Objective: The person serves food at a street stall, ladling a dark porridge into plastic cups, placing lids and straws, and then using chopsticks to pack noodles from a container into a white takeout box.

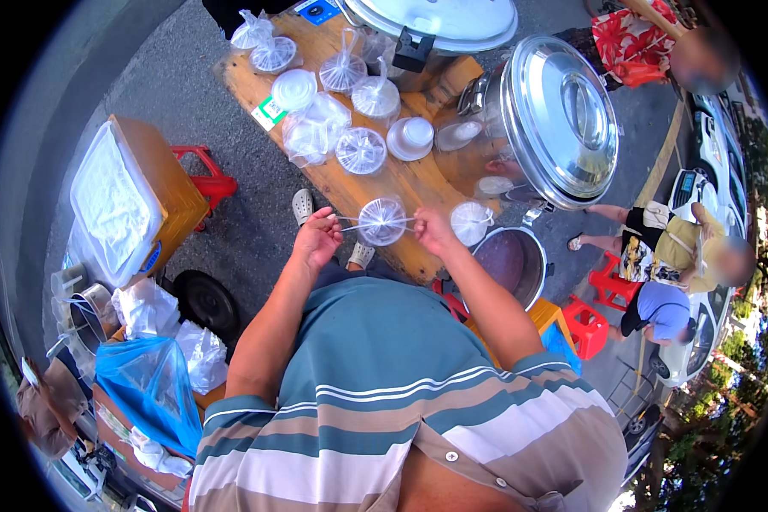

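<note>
On the wooden table (333, 182) near its close edge stands a round clear plastic tub in a thin plastic bag (383, 221), the bag drawn tight over the top. My left hand (318, 238) pinches one stretched end of the bag on the left side. Opposite it, my right hand (434, 232) grips the other end. Just right of my right hand sits another bagged tub (472, 223), its top knotted. Farther up the table are several more bagged tubs (361, 150) and a short stack of clear plastic cups or tubs (411, 138).
A large steel pot with a shiny lid (563, 118) stands at the table's right, an open pot (511, 265) below it. Another big lid (438, 22) is at the top. A lidded box (118, 205) is at left. Red stools (582, 326) and people are at right.
</note>
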The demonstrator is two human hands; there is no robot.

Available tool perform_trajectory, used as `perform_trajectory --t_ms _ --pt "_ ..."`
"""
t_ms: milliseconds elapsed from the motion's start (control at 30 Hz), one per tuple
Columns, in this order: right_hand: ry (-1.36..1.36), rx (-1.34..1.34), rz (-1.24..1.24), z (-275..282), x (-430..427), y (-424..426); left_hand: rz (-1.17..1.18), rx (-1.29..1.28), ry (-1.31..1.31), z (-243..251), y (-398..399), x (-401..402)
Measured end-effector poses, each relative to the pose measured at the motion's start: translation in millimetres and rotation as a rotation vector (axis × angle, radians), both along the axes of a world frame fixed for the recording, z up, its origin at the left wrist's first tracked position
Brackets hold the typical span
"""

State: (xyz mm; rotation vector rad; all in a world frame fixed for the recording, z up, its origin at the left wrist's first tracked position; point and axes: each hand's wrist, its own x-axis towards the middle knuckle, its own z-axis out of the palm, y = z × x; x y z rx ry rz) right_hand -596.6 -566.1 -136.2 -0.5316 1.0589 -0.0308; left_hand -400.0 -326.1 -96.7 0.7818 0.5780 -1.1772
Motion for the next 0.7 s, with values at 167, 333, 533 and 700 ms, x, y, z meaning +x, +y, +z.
perform_trajectory --t_ms 167,333,533,700 --pt "0.119 -0.252 0.166 19 16 2 -0.085 0.057 -0.167 4 3 6" --pt "0.052 -0.68 0.361 96 34 30 -0.579 -0.047 -0.616 99 -50 -16" --pt "-0.179 -0.511 0.183 110 47 59 -0.822 0.151 -1.503 115 -76 -45" --pt "-0.238 -0.848 0.492 84 44 68 -0.623 0.035 -0.765 57 -63 -27"
